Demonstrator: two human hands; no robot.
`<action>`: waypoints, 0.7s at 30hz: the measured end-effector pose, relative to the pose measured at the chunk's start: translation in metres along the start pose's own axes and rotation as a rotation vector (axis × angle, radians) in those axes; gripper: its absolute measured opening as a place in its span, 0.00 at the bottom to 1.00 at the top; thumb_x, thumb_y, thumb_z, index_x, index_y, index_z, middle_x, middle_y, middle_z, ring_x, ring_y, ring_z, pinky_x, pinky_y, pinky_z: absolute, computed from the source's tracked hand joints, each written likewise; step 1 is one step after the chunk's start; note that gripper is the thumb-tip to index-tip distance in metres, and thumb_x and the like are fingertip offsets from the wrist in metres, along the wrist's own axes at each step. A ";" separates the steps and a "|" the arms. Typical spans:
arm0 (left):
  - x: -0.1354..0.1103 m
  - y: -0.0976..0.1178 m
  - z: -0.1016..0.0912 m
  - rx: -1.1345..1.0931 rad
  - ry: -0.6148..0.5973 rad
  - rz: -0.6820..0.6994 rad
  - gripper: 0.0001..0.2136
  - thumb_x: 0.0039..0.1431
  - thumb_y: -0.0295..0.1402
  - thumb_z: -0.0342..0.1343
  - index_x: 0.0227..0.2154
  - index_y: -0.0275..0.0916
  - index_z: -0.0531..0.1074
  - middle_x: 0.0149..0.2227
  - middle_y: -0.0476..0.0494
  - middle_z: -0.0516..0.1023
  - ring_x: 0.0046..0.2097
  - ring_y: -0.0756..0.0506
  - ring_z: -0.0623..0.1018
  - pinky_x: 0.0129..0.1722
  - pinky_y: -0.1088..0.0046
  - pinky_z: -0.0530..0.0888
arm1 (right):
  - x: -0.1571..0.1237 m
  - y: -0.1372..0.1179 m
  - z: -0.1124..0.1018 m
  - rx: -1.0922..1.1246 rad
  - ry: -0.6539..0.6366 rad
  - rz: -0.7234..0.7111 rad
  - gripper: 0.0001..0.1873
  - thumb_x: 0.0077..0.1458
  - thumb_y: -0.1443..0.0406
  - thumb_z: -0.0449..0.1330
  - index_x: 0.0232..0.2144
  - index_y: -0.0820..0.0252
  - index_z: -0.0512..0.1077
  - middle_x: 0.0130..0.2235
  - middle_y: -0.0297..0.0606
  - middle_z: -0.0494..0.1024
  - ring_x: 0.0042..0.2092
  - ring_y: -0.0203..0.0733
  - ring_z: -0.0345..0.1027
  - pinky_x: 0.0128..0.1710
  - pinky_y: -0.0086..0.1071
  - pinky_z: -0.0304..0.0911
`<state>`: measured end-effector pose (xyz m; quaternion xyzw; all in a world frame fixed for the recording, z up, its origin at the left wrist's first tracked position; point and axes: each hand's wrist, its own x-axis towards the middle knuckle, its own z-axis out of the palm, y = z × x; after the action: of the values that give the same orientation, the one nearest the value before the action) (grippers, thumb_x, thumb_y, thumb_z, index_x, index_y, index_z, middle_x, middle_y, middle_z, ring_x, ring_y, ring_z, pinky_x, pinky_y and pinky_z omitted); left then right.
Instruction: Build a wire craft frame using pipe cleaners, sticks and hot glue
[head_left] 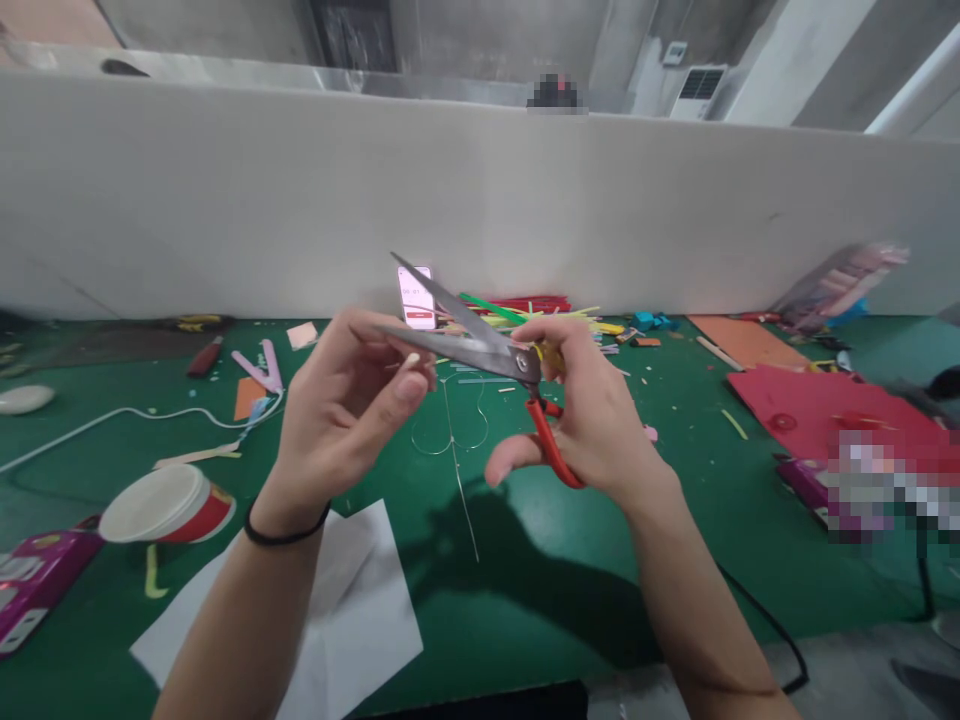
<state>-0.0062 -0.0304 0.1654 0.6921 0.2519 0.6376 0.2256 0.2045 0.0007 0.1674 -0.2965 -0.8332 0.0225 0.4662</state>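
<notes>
Above the green table, my right hand grips a pair of red-handled scissors; the blades are spread and point left. My left hand is raised to the left of them, thumb and fingers closed around a small whitish piece whose kind I cannot make out. One blade crosses close in front of the left fingers; whether it touches them I cannot tell. Below and between my hands, a thin wire shape with rounded loops and a straight stem lies on the table.
White paper lies under my left forearm, with a paper bowl beside it. A lit phone leans against the partition. Colourful strips are heaped at the back. Red sheets lie at right; a white cable crosses the left.
</notes>
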 end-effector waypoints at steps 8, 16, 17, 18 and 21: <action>0.003 0.001 -0.005 0.115 -0.076 0.021 0.09 0.66 0.34 0.52 0.35 0.42 0.77 0.33 0.46 0.72 0.31 0.49 0.69 0.27 0.70 0.66 | -0.001 0.009 0.003 -0.042 0.063 -0.031 0.40 0.44 0.40 0.65 0.51 0.58 0.63 0.42 0.42 0.75 0.37 0.42 0.70 0.36 0.35 0.66; 0.000 -0.004 -0.003 0.068 0.040 0.003 0.09 0.63 0.33 0.57 0.46 0.46 0.73 0.29 0.50 0.70 0.25 0.51 0.68 0.22 0.73 0.65 | -0.001 0.002 0.003 -0.134 0.105 -0.091 0.26 0.54 0.48 0.63 0.47 0.60 0.68 0.33 0.37 0.76 0.32 0.37 0.68 0.29 0.29 0.63; -0.001 -0.005 -0.003 0.045 0.044 0.006 0.08 0.62 0.32 0.58 0.44 0.46 0.73 0.30 0.50 0.70 0.26 0.52 0.69 0.22 0.74 0.67 | -0.002 0.001 0.004 -0.134 0.093 -0.097 0.25 0.54 0.49 0.63 0.46 0.60 0.69 0.33 0.38 0.76 0.32 0.37 0.69 0.30 0.29 0.63; -0.001 -0.006 -0.003 0.035 0.046 0.011 0.07 0.61 0.30 0.59 0.42 0.46 0.72 0.31 0.50 0.71 0.26 0.52 0.71 0.23 0.75 0.68 | -0.002 -0.001 0.004 -0.136 0.078 -0.101 0.24 0.55 0.50 0.62 0.45 0.61 0.70 0.33 0.38 0.77 0.33 0.37 0.69 0.30 0.29 0.64; -0.001 -0.007 -0.004 0.016 0.039 0.061 0.08 0.59 0.25 0.60 0.40 0.43 0.72 0.34 0.50 0.72 0.30 0.53 0.74 0.27 0.77 0.72 | -0.003 -0.004 0.006 -0.152 0.030 -0.107 0.23 0.56 0.50 0.62 0.45 0.61 0.71 0.35 0.40 0.78 0.35 0.39 0.70 0.34 0.32 0.66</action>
<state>-0.0109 -0.0258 0.1601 0.6887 0.2400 0.6556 0.1957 0.1986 -0.0026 0.1628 -0.2865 -0.8402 -0.0702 0.4550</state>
